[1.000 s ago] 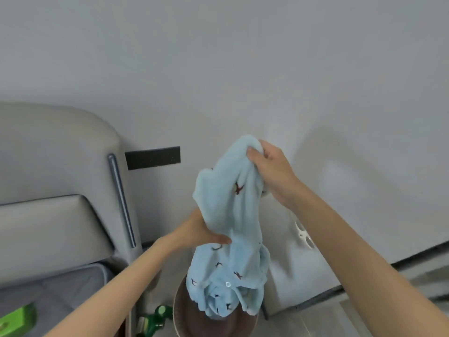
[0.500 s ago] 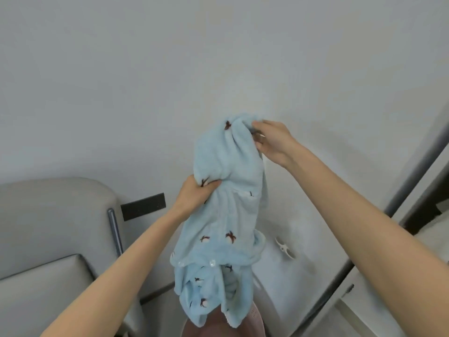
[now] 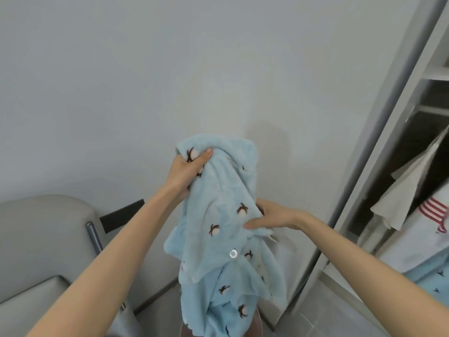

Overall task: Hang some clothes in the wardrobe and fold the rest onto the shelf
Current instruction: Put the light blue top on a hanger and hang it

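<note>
A fluffy light-blue garment (image 3: 220,242) with small brown-and-white motifs and clear snap buttons hangs bunched in front of the white wall. My left hand (image 3: 188,170) grips its top edge. My right hand (image 3: 269,217) pinches the fabric lower down on its right side. The garment's lower end dangles over a brown round basket (image 3: 257,323), mostly hidden. The open wardrobe (image 3: 398,147) stands at the right with white shelves (image 3: 437,75) and clothes hanging inside.
A grey upholstered headboard (image 3: 46,237) fills the lower left, with a black plate (image 3: 121,215) on the wall beside it. Inside the wardrobe hang a beige garment (image 3: 408,190), a white one with red stripes (image 3: 435,212) and a blue piece (image 3: 430,280).
My left hand climbed to the garment's top edge. My right hand let go of the top and dropped to its right side. The view swung right, showing the wardrobe interior.
</note>
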